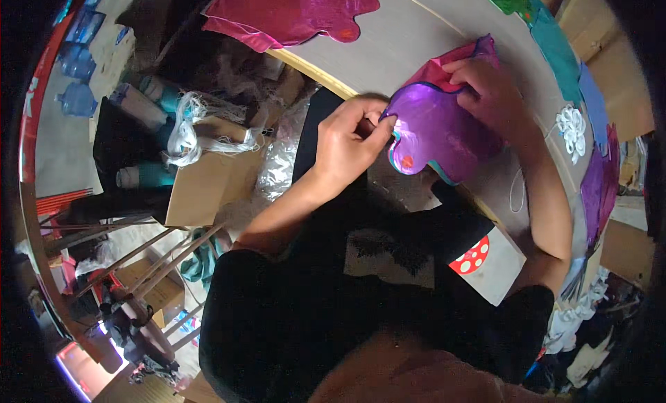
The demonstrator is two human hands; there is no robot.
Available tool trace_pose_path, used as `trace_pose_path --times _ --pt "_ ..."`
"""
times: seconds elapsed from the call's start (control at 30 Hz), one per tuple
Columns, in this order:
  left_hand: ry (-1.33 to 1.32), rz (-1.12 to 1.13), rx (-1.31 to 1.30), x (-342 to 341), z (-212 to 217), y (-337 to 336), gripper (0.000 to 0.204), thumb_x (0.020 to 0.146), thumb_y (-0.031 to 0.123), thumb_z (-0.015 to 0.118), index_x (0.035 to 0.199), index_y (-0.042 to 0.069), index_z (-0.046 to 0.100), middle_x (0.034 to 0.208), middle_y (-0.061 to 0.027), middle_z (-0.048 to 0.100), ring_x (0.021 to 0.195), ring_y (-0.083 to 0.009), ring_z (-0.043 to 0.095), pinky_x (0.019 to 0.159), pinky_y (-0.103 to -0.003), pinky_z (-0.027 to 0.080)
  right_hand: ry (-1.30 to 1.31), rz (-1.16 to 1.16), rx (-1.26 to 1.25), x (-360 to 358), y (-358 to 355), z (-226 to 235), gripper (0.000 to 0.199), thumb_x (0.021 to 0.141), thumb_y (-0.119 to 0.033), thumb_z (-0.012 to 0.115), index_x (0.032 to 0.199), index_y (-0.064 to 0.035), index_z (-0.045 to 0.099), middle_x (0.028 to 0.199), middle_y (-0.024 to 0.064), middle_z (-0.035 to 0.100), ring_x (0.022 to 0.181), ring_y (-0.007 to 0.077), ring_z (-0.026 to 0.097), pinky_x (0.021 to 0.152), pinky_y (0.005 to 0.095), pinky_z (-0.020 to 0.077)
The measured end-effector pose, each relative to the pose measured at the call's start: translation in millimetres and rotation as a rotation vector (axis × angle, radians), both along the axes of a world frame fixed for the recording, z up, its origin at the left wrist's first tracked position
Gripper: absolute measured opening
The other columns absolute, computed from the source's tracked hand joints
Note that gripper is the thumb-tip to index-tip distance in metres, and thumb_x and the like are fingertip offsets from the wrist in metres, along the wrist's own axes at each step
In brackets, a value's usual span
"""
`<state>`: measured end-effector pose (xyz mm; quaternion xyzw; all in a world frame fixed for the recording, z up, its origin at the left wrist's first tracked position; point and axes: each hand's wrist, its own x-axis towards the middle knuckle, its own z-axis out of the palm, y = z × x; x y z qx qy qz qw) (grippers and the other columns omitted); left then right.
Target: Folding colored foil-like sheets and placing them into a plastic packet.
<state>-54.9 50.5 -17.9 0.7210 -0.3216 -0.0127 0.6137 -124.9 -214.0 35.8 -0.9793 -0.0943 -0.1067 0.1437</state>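
Observation:
Between my hands is a shiny purple, wavy-edged piece (440, 129) of thin, foil-like sheet or cloth, with a dark border and a small orange spot near its lower lobe. My left hand (347, 143) pinches its left edge between thumb and fingertips. Higher up on the right, my right hand (489, 94) has its fingers bent and closed on the upper edge, where a crimson part (433, 71) shows behind the purple. The piece hangs partly over the near edge of a grey table (416, 35). The ends of the pinching fingers are partly hidden.
A similar magenta piece (298, 14) lies on the table's far left. Green and teal pieces (555, 52) line its right side, near a bundle of white string (571, 133). More white string (187, 129) hangs over a cardboard box (201, 191) on the left. Metal rods (166, 264) stand lower left.

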Motion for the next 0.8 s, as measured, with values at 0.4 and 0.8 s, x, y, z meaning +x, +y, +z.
trace_pose_path --times 0.4,0.8 --pt "-0.355 0.024 -0.013 4.5 -7.7 -0.7 0.015 0.078 0.002 0.068 0.092 0.006 0.069 0.079 -0.0076 0.062 0.059 -0.0231 0.063 0.053 -0.032 0.052 0.008 0.07 -0.18 -18.6 -3.6 7.9 0.03 0.072 0.003 0.065 0.1 -0.0014 0.058 0.126 0.0123 0.062 0.119 0.0323 0.058 0.101 0.0414 0.0466" --pt "-1.041 -0.496 0.107 67.9 20.2 6.2 0.023 0.07 0.016 0.076 0.091 0.009 0.073 0.112 -0.0044 0.067 0.108 -0.0226 0.063 0.098 -0.042 0.048 0.022 0.008 -0.298 -19.4 -3.6 1.5 0.03 0.074 0.002 0.064 0.103 -0.0025 0.058 0.133 0.0115 0.058 0.12 0.03 0.057 0.097 0.0409 0.0492"
